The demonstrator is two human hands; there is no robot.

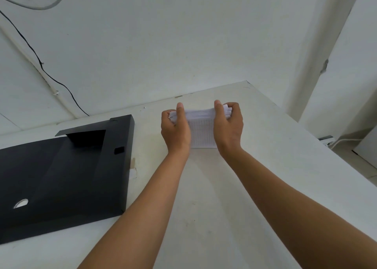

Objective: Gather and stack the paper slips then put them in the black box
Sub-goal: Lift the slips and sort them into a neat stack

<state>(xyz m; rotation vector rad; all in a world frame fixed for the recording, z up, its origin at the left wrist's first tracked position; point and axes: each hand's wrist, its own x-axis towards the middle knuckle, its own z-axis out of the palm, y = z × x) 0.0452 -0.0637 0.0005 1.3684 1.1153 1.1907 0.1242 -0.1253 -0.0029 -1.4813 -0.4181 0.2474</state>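
Note:
A stack of white paper slips [201, 126], its near face printed with a fine grid, stands on edge on the white table [204, 197] toward the far side. My left hand [175, 129] grips the stack's left end, thumb over the top. My right hand [228, 126] grips the right end the same way, fingers curled behind the slips. The black box [61, 177] lies flat and open on the table to the left of my left forearm, with a raised flap near its far end and a round finger hole near its lower left.
A white wall rises right behind the table's far edge, with a black cable [40, 64] running down it at the left. The table's right edge [306, 130] drops off to the floor, where a white power strip [329, 141] lies.

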